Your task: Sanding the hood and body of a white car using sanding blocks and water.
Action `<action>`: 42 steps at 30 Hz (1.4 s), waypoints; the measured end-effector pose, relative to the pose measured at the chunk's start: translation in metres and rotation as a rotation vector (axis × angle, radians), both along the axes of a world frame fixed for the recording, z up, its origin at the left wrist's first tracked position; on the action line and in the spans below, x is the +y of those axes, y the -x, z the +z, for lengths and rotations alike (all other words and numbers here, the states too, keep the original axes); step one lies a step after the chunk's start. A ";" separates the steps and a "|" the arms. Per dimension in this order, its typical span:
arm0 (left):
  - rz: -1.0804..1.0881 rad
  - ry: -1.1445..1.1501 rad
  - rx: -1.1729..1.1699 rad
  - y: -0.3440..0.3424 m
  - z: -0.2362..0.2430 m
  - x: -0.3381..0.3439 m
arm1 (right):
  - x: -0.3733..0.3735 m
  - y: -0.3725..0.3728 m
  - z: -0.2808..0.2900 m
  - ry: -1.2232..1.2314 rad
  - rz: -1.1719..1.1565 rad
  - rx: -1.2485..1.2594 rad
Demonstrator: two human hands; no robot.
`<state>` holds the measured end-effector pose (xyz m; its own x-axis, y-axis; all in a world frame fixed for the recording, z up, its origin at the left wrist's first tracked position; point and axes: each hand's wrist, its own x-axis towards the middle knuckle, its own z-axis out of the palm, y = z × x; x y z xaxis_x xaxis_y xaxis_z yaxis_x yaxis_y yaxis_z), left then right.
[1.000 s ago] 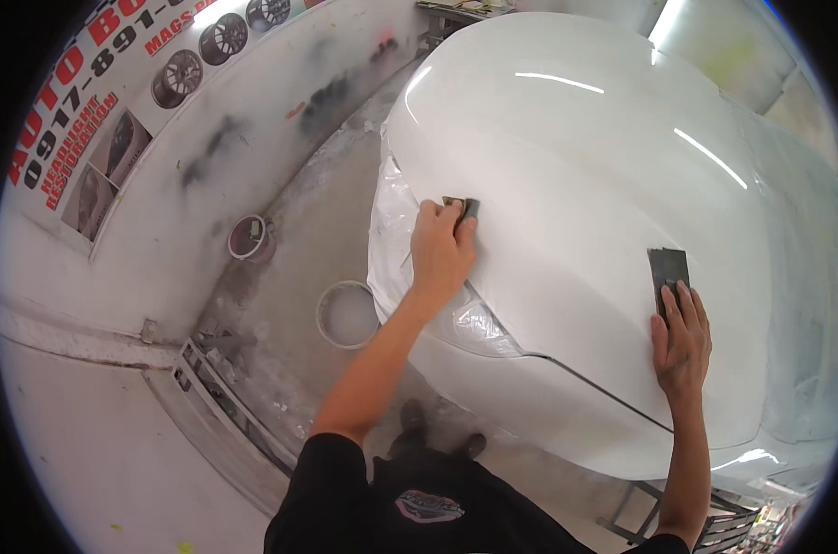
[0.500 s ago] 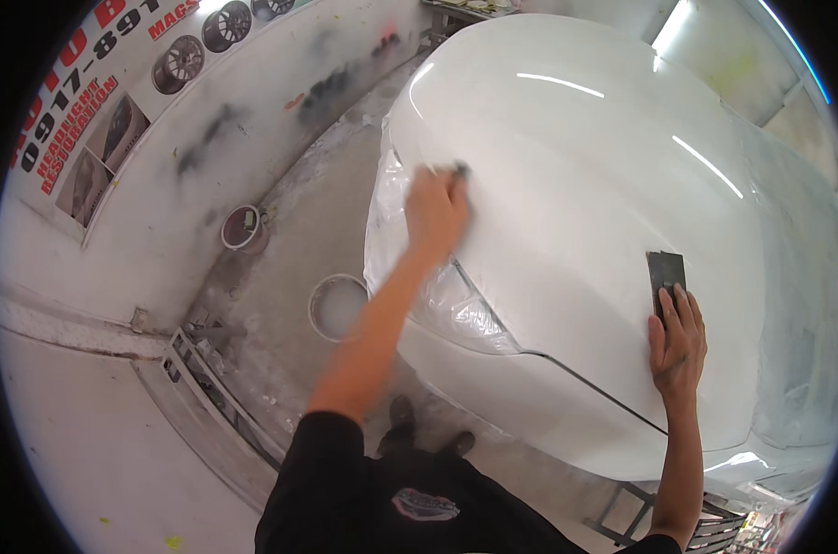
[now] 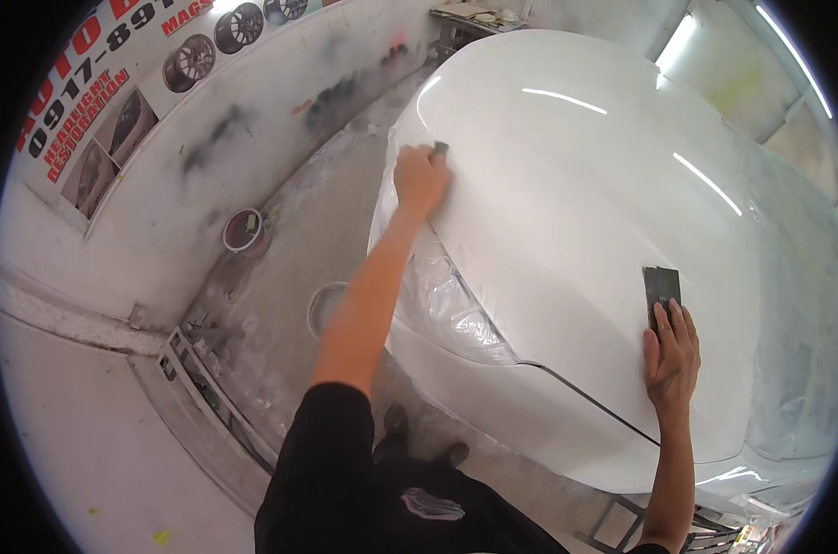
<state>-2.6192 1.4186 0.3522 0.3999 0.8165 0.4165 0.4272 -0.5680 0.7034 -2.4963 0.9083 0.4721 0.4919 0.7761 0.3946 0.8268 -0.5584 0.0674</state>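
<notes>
A broad white car hood (image 3: 566, 212) curves in front of me. Near its far left edge, my left hand (image 3: 422, 181) is closed round a small dark grey piece (image 3: 440, 148), only its end showing past the fingers; I cannot tell its kind. Further right, my right hand (image 3: 674, 355) presses a dark rectangular sheet of sandpaper (image 3: 662, 284) onto the hood. Its fingers lie over the near part of the sheet, thumb along the left side. Clear plastic film (image 3: 460, 314) covers the headlight area, below my left hand.
On the floor to the left stand a reddish bucket (image 3: 243, 231) and a pale bucket (image 3: 322, 309), partly hidden by my left forearm. A metal frame (image 3: 217, 397) lies along the left wall. Plastic sheeting (image 3: 797, 305) covers the car's right part.
My left hand has moved farther away and a little left along the hood's edge with the dark piece. My right hand stays on the sandpaper in nearly the same place.
</notes>
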 end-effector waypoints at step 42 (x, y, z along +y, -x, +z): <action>0.081 0.135 0.075 -0.028 -0.088 0.197 | 0.039 -0.015 -0.021 0.035 0.032 -0.005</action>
